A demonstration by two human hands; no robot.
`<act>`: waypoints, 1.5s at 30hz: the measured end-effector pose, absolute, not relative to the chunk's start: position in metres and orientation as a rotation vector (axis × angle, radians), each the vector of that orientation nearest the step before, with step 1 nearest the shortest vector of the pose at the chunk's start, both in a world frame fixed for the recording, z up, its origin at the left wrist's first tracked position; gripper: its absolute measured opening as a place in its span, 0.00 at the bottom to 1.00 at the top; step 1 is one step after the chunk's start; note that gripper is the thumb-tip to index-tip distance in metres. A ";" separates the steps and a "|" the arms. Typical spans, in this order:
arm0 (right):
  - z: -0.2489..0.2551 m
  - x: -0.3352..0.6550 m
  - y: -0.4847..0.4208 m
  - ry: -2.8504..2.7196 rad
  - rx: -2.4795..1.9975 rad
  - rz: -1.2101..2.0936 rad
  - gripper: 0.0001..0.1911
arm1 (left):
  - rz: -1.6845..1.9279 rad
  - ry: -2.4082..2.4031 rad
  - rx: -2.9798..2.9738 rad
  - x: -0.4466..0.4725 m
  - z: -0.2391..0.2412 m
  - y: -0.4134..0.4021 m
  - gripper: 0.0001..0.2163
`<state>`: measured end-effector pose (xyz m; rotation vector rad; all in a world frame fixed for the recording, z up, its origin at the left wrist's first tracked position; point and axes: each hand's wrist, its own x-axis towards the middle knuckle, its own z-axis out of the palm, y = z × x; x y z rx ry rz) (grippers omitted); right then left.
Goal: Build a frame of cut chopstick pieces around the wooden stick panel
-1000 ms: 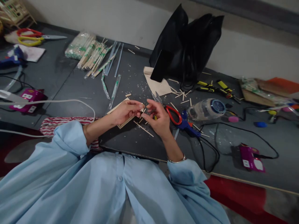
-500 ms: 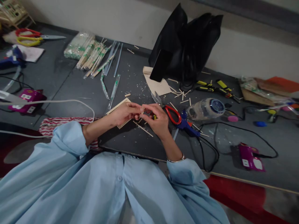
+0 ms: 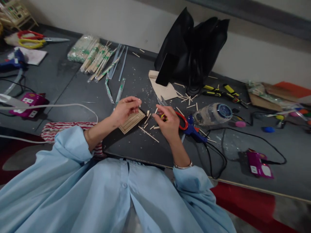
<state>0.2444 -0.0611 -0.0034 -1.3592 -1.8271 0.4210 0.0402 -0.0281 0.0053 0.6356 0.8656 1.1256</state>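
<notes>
My left hand [image 3: 128,109] is raised over a small panel of wooden sticks [image 3: 131,123], its thumb and fingers closed in a pinch. A tiny piece of wooden stick [image 3: 140,105] shows at the fingertips. To the right, my right hand [image 3: 168,122] hovers over the scissors with red and yellow handles [image 3: 181,120], thumb and index finger apart. A short stick [image 3: 156,110] appears between those two fingertips; whether they touch it I cannot tell. The hand covers part of the scissors. Several cut stick pieces [image 3: 148,133] lie between my hands.
A blue glue gun [image 3: 197,134] with a black cord lies right of my right hand, near a clear plastic jar [image 3: 213,114]. Bundled sticks [image 3: 97,61], a black bag [image 3: 189,48] and a phone [image 3: 167,69] are farther back. A striped cloth [image 3: 68,129] lies left.
My hands have moved apart from where their fingertips met. The left has gone up and left, uncovering more of the stick panel; the right has shifted slightly right, its thumb and index finger parted.
</notes>
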 end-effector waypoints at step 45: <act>0.006 0.250 -0.064 -2.170 -1.155 0.349 0.12 | 0.422 0.701 0.870 0.038 -0.001 -0.035 0.17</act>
